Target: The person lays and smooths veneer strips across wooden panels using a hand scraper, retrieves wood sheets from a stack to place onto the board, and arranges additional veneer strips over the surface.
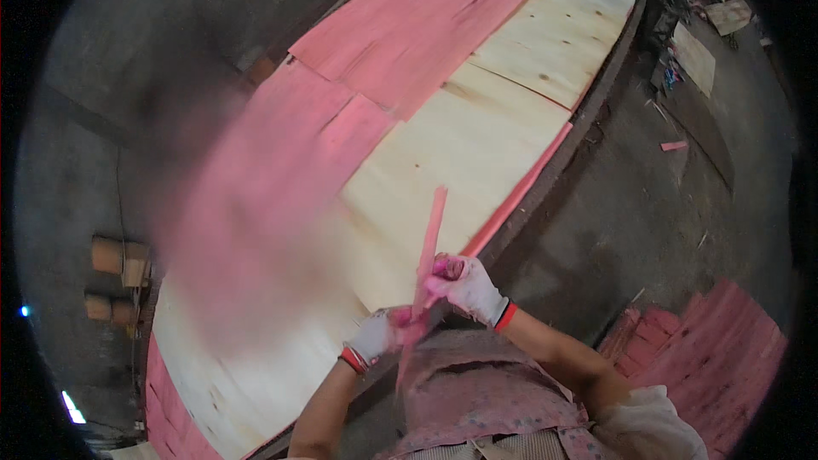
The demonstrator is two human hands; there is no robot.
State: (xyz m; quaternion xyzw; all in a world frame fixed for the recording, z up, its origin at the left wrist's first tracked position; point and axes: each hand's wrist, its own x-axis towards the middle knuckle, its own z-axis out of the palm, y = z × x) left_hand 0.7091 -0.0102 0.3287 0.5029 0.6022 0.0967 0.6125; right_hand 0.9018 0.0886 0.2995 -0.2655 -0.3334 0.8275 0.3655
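A narrow pink veneer strip (434, 221) stands tilted in front of my body, its upper end over the pale wood sheets. My right hand (470, 290), in a white glove stained pink at the fingertips, pinches it partway up. Lower down, my left hand (381, 334) in a similar glove closes on it; its fingers are partly blurred. Beyond both hands lie pale veneer sheets (477, 140) with small knots, edge to edge with pink veneer sheets (409, 30) on a long work table.
The table's dark edge (532, 215) runs from near my hands to the far right. Stacked pink sheets (711, 366) lie at the lower right. Scraps, including a pink piece (673, 146), lie on the floor. Brown rolls or blocks (108, 254) stand at the left. A dark blur covers the left middle.
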